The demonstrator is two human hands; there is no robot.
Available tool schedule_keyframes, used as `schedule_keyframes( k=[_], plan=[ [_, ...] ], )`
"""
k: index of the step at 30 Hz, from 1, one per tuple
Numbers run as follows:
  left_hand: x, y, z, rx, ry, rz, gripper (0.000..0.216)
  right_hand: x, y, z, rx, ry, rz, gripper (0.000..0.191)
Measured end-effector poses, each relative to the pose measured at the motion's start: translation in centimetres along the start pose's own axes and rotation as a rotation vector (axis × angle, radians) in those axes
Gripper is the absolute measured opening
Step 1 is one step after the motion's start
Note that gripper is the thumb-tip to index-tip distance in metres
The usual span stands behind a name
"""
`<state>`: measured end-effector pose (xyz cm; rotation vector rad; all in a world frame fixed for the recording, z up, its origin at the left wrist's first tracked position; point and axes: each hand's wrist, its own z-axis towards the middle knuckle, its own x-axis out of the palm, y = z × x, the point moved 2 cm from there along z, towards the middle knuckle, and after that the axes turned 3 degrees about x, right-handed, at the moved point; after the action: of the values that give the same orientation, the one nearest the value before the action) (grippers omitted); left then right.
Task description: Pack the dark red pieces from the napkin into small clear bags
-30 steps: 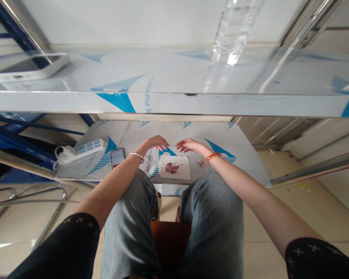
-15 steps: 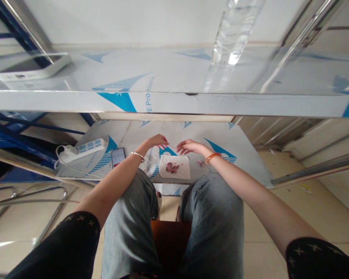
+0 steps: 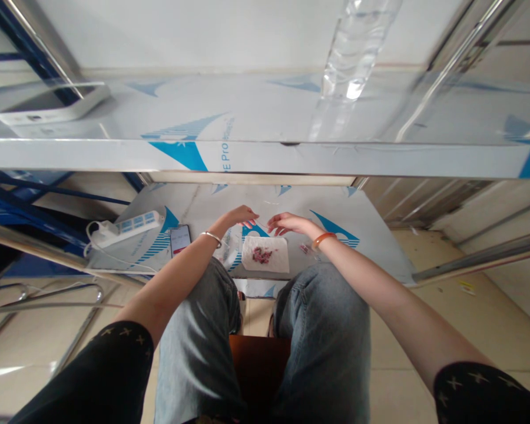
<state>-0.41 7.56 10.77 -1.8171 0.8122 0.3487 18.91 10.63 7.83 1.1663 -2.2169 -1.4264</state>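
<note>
My left hand (image 3: 244,217) and my right hand (image 3: 287,223) hover close together above the lower shelf, both with pinched fingers. A thin, pale strand (image 3: 262,224) spans the small gap between the fingertips; whether it is thread or wire is too fine to tell. Just below the hands lies a white sheet, like a napkin or cloth (image 3: 278,259), with a small heap of dark red and pink bits (image 3: 261,255) on it, too small to name. A few similar pinkish pieces (image 3: 305,249) lie right of the sheet, near my right wrist.
A phone (image 3: 180,238) and a white power strip (image 3: 135,224) with a cable lie left on the lower shelf (image 3: 194,206). The upper shelf (image 3: 256,156) crosses in front, carrying a clear bottle (image 3: 357,53) and a white-edged device (image 3: 53,105). My knees are against the lower shelf's front edge.
My left hand has shifted very slightly to the right. My right hand stays almost still, and the thin strand remains between them.
</note>
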Motion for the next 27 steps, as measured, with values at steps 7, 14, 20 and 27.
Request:
schedule_keyframes(
  k=[7,14,20,27],
  plan=[
    [-0.2,0.0,0.2,-0.006,-0.059,-0.067,0.012,-0.1,0.3,-0.6,-0.055,-0.024,0.038,0.013],
    [-0.5,-1.1,-0.5,-0.003,-0.183,-0.215,0.012,-0.2,0.0,-0.4,-0.075,-0.019,0.082,0.014],
    [-0.5,-2.1,-1.7,0.02,-0.203,-0.24,0.016,0.1,0.7,-0.8,-0.083,-0.057,0.135,0.011],
    [-0.4,-1.5,-1.2,-0.01,-0.156,-0.253,0.013,-0.1,0.5,-0.5,-0.086,-0.059,0.117,0.009]
  ],
)
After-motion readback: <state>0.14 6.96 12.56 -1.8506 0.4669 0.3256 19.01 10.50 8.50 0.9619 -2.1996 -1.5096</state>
